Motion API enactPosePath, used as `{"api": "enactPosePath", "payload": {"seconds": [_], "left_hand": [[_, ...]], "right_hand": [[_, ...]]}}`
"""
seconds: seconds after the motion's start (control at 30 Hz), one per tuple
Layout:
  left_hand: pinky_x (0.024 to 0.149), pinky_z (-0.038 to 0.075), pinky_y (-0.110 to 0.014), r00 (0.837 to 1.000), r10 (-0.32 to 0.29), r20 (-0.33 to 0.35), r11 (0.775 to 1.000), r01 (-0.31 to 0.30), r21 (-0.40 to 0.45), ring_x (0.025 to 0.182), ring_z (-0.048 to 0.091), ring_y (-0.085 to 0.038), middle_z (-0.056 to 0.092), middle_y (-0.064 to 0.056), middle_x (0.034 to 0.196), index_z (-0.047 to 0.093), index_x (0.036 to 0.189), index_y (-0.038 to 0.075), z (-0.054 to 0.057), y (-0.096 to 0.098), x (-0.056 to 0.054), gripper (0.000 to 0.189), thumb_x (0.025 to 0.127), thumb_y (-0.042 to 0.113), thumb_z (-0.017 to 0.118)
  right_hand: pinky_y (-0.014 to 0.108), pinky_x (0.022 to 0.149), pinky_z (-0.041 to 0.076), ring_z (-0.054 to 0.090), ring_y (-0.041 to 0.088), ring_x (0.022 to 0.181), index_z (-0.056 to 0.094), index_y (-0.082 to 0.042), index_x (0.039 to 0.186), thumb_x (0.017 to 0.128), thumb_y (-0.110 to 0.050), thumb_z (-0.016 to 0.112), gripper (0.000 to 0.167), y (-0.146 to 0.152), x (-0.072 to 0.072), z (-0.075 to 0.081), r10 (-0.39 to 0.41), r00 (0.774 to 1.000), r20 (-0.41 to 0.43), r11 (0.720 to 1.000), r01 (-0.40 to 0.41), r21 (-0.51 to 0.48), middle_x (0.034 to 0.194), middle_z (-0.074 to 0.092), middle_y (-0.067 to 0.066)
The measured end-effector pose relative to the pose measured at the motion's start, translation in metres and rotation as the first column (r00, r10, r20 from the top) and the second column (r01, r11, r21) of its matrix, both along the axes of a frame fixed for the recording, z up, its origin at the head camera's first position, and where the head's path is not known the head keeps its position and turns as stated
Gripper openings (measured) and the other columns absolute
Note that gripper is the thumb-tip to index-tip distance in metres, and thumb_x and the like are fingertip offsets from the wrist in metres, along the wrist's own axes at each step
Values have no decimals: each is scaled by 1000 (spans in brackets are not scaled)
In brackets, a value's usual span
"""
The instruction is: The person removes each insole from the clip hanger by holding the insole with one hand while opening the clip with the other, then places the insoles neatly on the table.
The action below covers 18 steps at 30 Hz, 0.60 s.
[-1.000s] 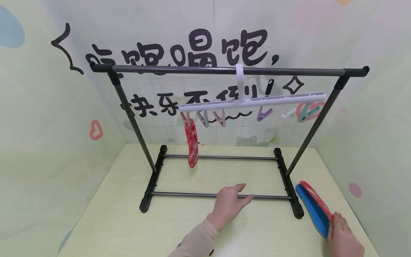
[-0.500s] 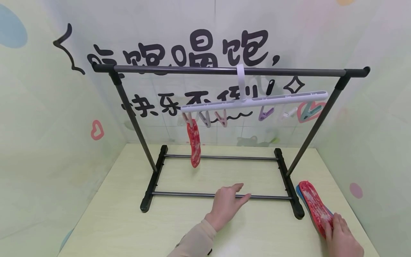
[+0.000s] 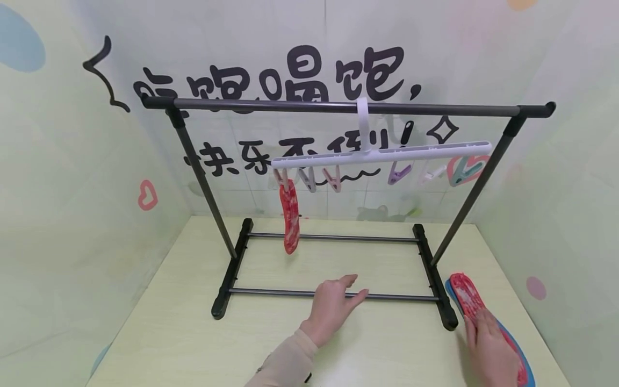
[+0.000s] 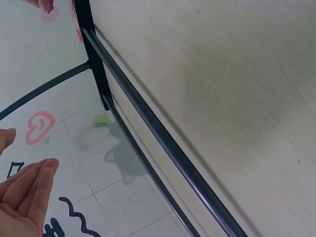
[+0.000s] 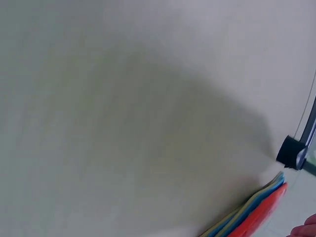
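In the head view my right hand [image 3: 493, 346] lies over the middle of a red-and-white mottled insole [image 3: 465, 293], fingers stretched across it. Blue insole edges [image 3: 519, 352] show beneath it. The stack's layers [image 5: 254, 212] appear in the right wrist view, with my fingertips at the right edge. My left hand [image 3: 331, 309] hovers near the rack's front bar, thumb and forefinger apart, holding nothing. A similar red mottled insole [image 3: 290, 217] hangs from the leftmost clip of a pale lilac clip hanger [image 3: 387, 156].
The hanger hooks over the top bar [image 3: 271, 105] of a black rack. Several pastel clips, including a purple clip [image 3: 398, 173], hang along it. The rack's right foot [image 3: 442, 301] stands just left of the insole stack. A printed backdrop [image 3: 232, 48] rises behind the table [image 3: 193, 344].
The red insole, earlier tipped up from the blue one, now lies flat on it. My right hand has moved left and farther up the stack. My left hand has drifted slightly left.
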State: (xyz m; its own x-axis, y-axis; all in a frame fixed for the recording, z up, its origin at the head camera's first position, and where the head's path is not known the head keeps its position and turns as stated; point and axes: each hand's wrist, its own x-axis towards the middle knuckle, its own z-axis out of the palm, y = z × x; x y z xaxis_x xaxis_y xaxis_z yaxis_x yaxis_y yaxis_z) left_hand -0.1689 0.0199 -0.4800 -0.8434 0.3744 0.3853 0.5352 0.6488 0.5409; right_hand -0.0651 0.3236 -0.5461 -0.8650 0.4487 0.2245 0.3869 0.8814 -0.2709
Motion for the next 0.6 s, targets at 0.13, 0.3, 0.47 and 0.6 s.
{"api": "enactPosePath", "payload": {"seconds": [0.13,0.3,0.47,0.6], "left_hand": [[71,58,-28,1000,24,0,1000,-24,6,64,71,-12,77,-9,96,73,114,5,2,-12,-4,36,90,32,72],[73,58,-32,998,62,11,998,-62,23,81,75,-19,77,-11,98,72,114,4,4,-28,-10,36,90,30,73],[73,58,-34,996,94,-9,995,-94,18,84,75,-21,77,-11,97,72,113,4,3,-43,-16,36,89,30,73],[72,58,-34,991,131,-13,991,-131,12,84,75,-22,77,-12,97,72,113,4,3,-59,-20,37,89,32,73]], "right_hand": [[61,90,47,48,49,127,50,13,135,99,-26,59,54,-13,-11,3,38,999,-4,999,-38,10,137,49,33],[60,88,49,56,50,118,56,14,128,91,-21,69,52,-23,-22,1,163,971,-174,984,-148,96,129,56,34],[62,82,51,56,50,119,57,14,127,93,-20,66,49,-35,-31,1,222,949,-225,975,-207,85,130,55,34],[53,68,55,56,49,119,56,13,128,95,-20,63,47,-47,-40,3,258,939,-228,966,-248,72,130,56,33]]}}
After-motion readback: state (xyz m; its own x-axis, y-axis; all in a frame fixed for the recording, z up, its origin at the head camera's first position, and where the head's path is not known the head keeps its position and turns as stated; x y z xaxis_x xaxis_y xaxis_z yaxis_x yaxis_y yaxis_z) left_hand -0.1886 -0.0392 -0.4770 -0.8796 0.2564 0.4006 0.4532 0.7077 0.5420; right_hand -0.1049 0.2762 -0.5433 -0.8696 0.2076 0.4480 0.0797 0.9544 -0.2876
